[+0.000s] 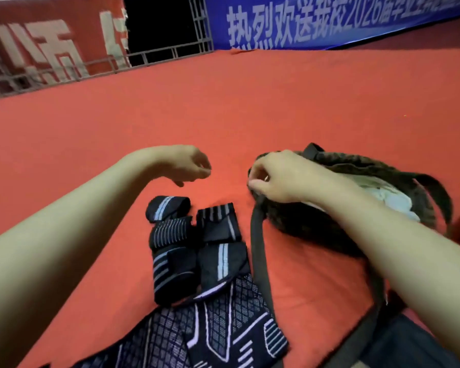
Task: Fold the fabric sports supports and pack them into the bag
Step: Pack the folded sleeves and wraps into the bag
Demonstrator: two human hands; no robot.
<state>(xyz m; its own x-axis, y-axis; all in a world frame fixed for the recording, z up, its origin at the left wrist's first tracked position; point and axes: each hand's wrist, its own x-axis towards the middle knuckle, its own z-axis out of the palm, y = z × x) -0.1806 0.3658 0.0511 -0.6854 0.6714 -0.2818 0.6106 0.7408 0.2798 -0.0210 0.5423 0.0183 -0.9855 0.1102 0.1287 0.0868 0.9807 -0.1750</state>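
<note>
On the red desk (290, 107), right of centre, the dark bag (314, 216) is lying on its side with its mouth facing right and something pale showing inside. The right hand (279, 176) is gripping the bag's left rim, its fingers (258, 185) curled and pinching the edge where the strap (260, 251) joins. The left hand (186, 164) is hovering just left of the bag, holding nothing, fingers loosely curled and slightly apart.

The supports (197, 245) are lying near and left of the bag: four folded black ones with grey stripes in a tight cluster, touching one another, and larger patterned ones nearer, seemingly not yet folded.

The step seems to be opening the bag. To do it well, the left hand should be taking the opposite rim, pulling the mouth wide and turning it toward the supports, keeping the strap out of the opening so folded pieces are sliding in flat.
</note>
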